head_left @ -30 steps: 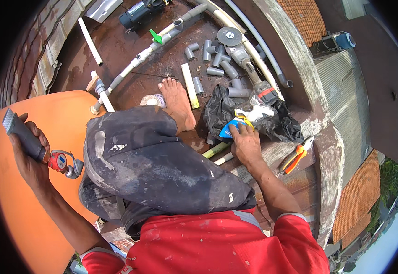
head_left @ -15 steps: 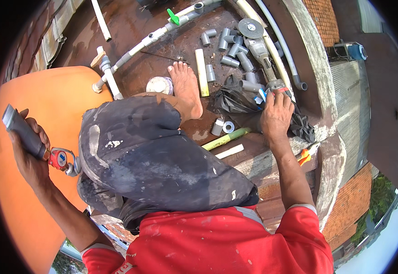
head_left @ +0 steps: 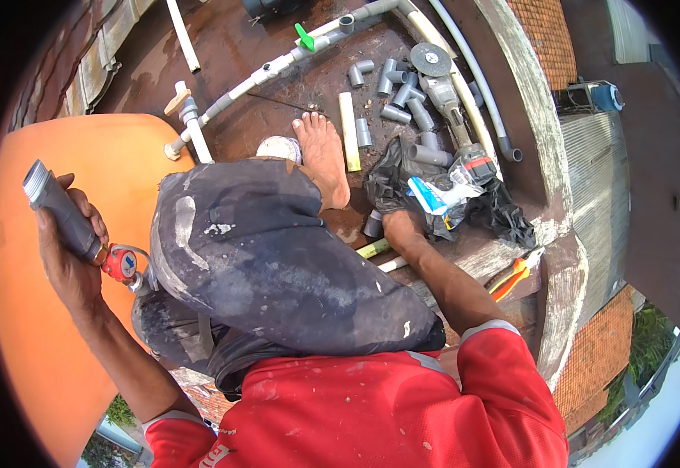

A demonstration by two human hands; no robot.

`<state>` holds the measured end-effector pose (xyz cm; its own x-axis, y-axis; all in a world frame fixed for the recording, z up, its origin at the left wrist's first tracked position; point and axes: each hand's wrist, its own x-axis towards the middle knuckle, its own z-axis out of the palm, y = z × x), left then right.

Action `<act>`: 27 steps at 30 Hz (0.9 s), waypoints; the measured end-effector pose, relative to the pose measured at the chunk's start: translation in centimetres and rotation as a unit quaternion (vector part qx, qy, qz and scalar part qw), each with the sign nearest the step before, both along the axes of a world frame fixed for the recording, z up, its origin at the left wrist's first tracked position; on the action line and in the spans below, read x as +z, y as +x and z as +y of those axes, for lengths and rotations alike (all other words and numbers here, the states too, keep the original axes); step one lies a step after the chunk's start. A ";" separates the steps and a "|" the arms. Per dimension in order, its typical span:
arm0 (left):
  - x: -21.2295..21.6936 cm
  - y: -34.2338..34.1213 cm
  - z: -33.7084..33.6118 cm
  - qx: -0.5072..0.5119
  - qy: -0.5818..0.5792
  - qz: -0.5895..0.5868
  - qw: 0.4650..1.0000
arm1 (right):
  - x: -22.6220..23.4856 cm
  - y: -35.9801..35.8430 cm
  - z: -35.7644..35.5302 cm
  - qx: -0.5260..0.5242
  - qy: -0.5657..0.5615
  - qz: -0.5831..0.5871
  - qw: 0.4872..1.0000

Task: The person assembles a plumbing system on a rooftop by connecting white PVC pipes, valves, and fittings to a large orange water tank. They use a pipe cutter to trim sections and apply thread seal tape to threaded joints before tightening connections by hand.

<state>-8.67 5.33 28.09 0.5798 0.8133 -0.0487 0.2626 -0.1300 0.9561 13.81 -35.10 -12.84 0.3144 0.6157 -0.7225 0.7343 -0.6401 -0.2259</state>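
Note:
My left hand [head_left: 75, 257] is closed round a grey threaded plastic pipe piece [head_left: 67, 222], tilted with its threaded end up. Below it, a brass joint leads to a red round-faced fitting [head_left: 120, 264] beside the orange tank. My right hand [head_left: 404, 232] is lowered by the edge of a black plastic bag [head_left: 391, 171], next to a small grey coupling [head_left: 373, 224]. Its fingers point down and are largely hidden, so I cannot see what they touch. On the bag lies a blue-and-white tube [head_left: 427, 196], close to an angle grinder [head_left: 449, 109].
An orange tank [head_left: 67, 335] curves along my left. White pipework [head_left: 235, 90] with a green-handled valve [head_left: 304, 37] crosses the far side. Several grey elbows and tees [head_left: 402, 93] lie ahead. Orange-handled pliers [head_left: 511, 279] rest on the ledge at right.
My right hand has left the grinder and bag area, moving left and nearer, over where a white tape roll lay. The blue-and-white tube now shows fully. My left hand still holds the pipe piece.

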 end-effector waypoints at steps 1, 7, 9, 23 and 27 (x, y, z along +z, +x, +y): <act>-0.2 0.3 0.0 -0.007 -0.008 -0.009 1.000 | -1.4 -0.1 -1.2 -0.051 0.010 -0.012 0.999; -0.2 -0.2 -1.0 -0.006 -0.005 -0.008 1.000 | 0.2 1.3 -0.6 0.036 0.053 -0.015 0.998; -0.1 -0.5 -1.6 0.003 0.006 -0.011 1.000 | 1.9 1.7 -1.5 -0.047 0.139 -0.039 0.988; 2.2 5.7 -7.1 -0.127 0.032 0.030 0.991 | 32.7 13.3 11.0 -0.376 0.487 0.408 0.675; 2.5 8.4 -7.1 -0.156 0.023 -0.058 0.986 | 40.7 14.0 17.7 -0.258 0.525 0.434 0.685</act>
